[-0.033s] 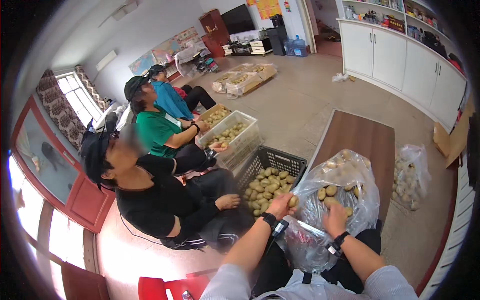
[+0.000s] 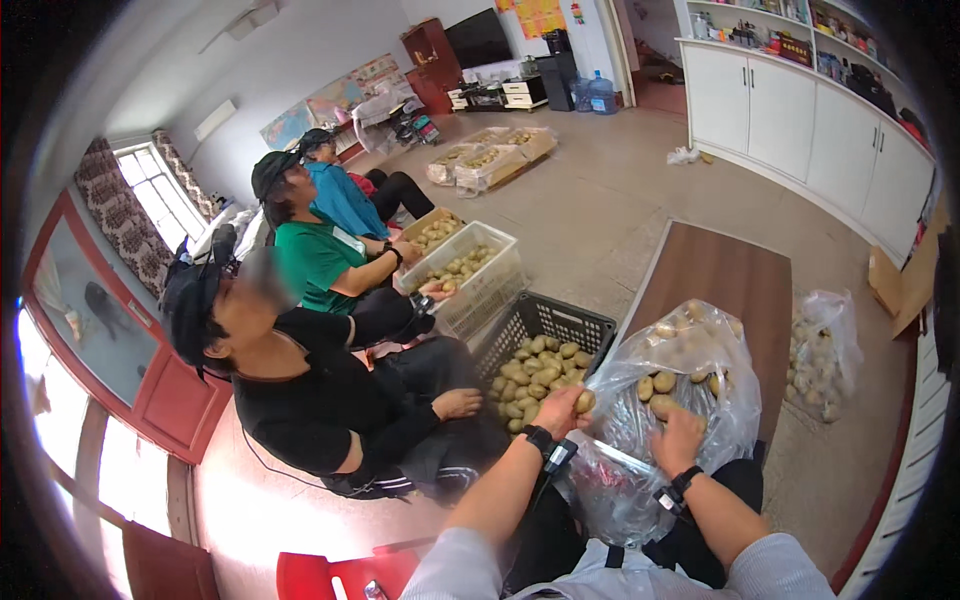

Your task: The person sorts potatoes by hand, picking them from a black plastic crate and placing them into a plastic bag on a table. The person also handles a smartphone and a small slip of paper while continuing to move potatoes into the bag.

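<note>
My left hand [image 2: 560,410] is closed around a potato [image 2: 585,401] near the edge of the black crate [image 2: 565,318], which holds many more potatoes. A large clear plastic bag [image 2: 735,390] with potatoes inside rests on the brown tabletop and hangs over my lap. At its mouth is my right hand [image 2: 679,442], fingers curled against another potato [image 2: 662,405]; its fingertips are partly hidden. Loose potatoes lie just beyond that hand inside the bag. Both wrists carry dark bands with small devices.
A person in black [image 2: 290,400] sits close at my left, others farther along. Beside them stand a white crate [image 2: 500,270] and more potato trays [image 2: 505,160]. Right of the brown table [image 2: 700,260], a second potato bag [image 2: 825,350] is on the floor. A red stool [image 2: 305,575] is lower left.
My right hand has shifted slightly to the right, over a potato beside it. My left hand still holds its potato.
</note>
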Available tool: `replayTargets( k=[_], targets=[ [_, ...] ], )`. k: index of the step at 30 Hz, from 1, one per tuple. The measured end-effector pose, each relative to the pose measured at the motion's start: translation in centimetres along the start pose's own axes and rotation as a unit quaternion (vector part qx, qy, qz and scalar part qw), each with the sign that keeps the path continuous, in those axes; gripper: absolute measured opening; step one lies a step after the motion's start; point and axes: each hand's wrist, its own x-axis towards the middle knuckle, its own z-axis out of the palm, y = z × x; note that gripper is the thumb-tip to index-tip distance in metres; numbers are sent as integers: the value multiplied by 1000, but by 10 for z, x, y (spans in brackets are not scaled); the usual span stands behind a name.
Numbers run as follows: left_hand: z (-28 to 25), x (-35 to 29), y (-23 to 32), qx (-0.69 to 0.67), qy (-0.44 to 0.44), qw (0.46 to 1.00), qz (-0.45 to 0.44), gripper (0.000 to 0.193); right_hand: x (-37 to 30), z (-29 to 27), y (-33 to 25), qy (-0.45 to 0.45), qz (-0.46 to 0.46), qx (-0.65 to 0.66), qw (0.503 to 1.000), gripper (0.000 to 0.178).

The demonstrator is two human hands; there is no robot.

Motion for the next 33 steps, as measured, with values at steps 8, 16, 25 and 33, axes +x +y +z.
replayTargets(
  k=[8, 16, 25, 33],
  targets=[
    [-61, 17, -11, -113, 134, 982, 77, 39, -5, 27, 10, -3, 105, -22, 994, 63],
    [-51, 12, 0, -138, 192, 969, 67, 40, -2, 43, 41, 56, 98, -34, 993, 49],
    [-65, 22, -7, -147, 201, 963, 103, 33, -4, 46, 47, 42, 112, -56, 991, 46],
    [-85, 29, -16, -171, 203, 957, 119, 31, -8, 43, 35, 32, 120, -86, 989, 43]
  ],
)
